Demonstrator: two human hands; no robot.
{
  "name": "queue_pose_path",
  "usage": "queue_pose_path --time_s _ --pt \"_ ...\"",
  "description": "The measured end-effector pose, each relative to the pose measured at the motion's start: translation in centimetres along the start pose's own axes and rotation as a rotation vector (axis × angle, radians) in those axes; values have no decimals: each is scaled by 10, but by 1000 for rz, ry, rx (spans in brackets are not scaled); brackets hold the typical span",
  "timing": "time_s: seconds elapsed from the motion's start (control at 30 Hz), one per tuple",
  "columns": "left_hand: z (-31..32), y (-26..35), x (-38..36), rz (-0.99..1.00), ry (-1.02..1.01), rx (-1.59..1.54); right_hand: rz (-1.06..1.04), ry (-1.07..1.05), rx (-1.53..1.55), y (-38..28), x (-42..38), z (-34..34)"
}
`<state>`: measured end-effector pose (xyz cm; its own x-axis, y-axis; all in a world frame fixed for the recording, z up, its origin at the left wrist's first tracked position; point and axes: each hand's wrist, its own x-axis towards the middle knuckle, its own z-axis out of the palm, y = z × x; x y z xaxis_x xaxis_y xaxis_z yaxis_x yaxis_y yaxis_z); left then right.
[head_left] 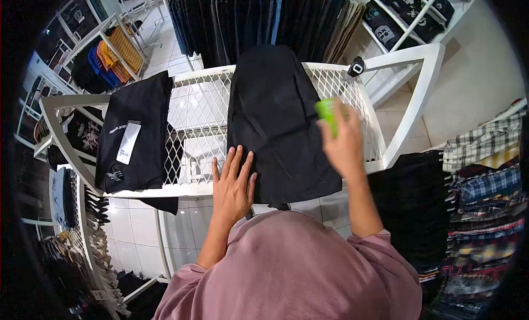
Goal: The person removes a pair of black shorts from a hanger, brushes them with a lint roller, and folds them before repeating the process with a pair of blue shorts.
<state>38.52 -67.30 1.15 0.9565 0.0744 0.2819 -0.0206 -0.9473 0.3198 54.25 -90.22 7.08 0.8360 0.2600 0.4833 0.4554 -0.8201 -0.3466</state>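
A black backpack (pixel 275 110) lies flat on a white wire-mesh rack (pixel 201 102). My left hand (pixel 234 182) rests with fingers spread on its lower left edge. Over the right side of the backpack, my right hand (pixel 344 141) is wrapped round a bright green object (pixel 327 113), blurred by motion; what it is exactly I cannot tell. To the left on the rack is a folded black garment (pixel 143 99) with a white tag (pixel 129 142) on it.
A small black device (pixel 356 66) sits at the rack's back right corner. Dark trousers (pixel 220 28) hang behind the rack. Plaid shirts (pixel 487 185) hang at the right, and more clothes (pixel 113 55) hang at the back left. White frame bars (pixel 416 108) rise at both ends.
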Motion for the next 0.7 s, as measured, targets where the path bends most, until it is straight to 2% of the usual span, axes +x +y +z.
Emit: queue_pose_path --time_s 0.03,0.1,0.17,0.23,0.27,0.3,0.4,0.47,0.5,0.57,0.63,0.7 --pt "0 0 -1 -7 -17 43 -184 -69 230 -30 -5 0" --pt "1 -1 -3 -17 -49 65 -515 -260 424 -54 -25 33" --pt "3 -3 -4 -29 -58 54 -621 -424 307 -39 -17 55" --pt "4 -4 -5 -30 -63 45 -510 -290 -80 12 36 77" --pt "1 -3 -3 -18 -44 31 -295 -153 -97 38 64 84" --pt "0 -1 -5 -9 -29 16 -79 -22 -113 37 80 76" --pt "4 0 -5 -18 -1 2 -185 11 53 -10 72 67" --pt "3 0 -8 -25 -12 7 -640 -133 333 -53 48 66" --pt "2 -1 -7 -17 -17 12 -777 -238 380 -60 32 81" --pt "2 -1 -8 -16 -18 14 -852 -404 305 -63 31 84" --pt "0 -1 -8 -16 -17 20 -789 -276 64 -25 81 113" --pt "-1 2 -9 -23 -27 0 -348 -215 -152 11 131 116"
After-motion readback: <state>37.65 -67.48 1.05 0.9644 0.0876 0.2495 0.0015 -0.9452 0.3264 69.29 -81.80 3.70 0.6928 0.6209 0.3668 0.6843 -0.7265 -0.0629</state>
